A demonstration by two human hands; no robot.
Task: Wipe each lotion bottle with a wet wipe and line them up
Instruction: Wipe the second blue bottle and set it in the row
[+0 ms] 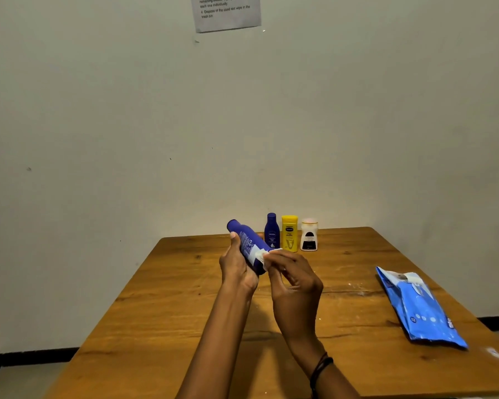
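My left hand [236,266] grips a large dark blue lotion bottle [244,240], tilted with its cap up and to the left, above the wooden table [185,312]. My right hand [294,280] pinches a white wet wipe [264,259] against the bottle's lower end. Three more bottles stand upright in a row at the table's far edge: a small dark blue one [272,231], a yellow one [289,233] and a white one with a dark label [309,235].
A blue pack of wet wipes [418,306] lies flat on the right side of the table. A plain wall rises right behind the table, with a printed sheet [228,11] taped high up. Floor shows past the table's left edge.
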